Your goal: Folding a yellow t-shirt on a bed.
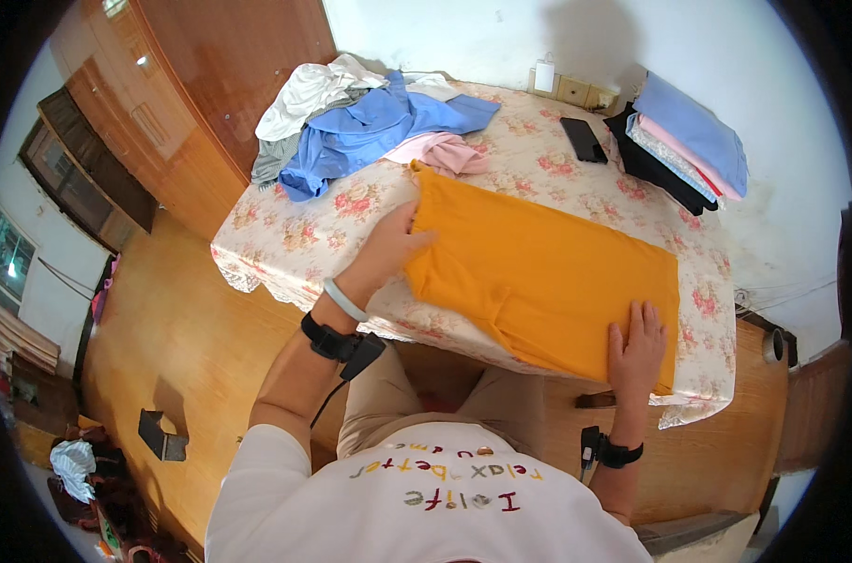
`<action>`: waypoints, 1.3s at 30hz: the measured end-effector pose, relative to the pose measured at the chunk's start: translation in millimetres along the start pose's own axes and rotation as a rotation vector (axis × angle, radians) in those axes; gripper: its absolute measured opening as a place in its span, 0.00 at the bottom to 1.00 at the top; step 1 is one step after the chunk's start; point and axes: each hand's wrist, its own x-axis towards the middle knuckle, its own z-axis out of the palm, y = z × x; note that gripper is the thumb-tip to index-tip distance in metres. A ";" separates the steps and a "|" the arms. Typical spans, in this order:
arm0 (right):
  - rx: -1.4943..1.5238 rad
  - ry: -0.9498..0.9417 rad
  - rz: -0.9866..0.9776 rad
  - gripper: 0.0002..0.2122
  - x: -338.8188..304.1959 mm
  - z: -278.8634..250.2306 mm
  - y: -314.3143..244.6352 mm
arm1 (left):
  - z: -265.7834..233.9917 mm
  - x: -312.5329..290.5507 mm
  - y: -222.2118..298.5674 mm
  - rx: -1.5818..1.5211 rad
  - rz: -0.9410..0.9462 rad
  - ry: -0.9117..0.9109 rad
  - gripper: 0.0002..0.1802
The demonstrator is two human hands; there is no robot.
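An orange-yellow garment (548,267), apparently a pair of pants, lies folded into a long rectangle across the front of the table. Its gathered edge, like an elastic waistband, is at the left. My left hand (396,242) grips that edge, thumb on top and the other fingers partly hidden. My right hand (638,349) rests flat on the garment's right end near the front corner, fingers stretched out. A few creases run along the near side, where the cloth reaches the table's front edge.
Behind, a loose heap holds a blue shirt (370,127), white cloth (309,98) and pink cloth (442,152). A stack of folded clothes (693,131) stands back right beside a black phone (584,140). Floral cloth (299,225) covers the table. A wooden wardrobe (154,103) stands left.
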 end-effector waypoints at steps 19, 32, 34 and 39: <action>0.028 0.015 0.007 0.24 -2.7 -2.2 -0.6 | 86.9 -10.3 12.8 0.750 0.145 -0.148 0.31; 0.044 -0.008 0.017 0.24 -0.7 -7.0 -7.2 | 103.3 -74.6 -10.5 1.027 0.499 -0.276 0.29; 0.040 -0.004 0.013 0.24 -0.3 -7.7 -8.5 | 95.7 -79.6 -14.3 0.911 0.548 -0.240 0.26; 0.017 0.018 0.012 0.23 -2.3 -6.2 -6.7 | 76.7 -87.8 -9.4 0.924 0.473 -0.024 0.22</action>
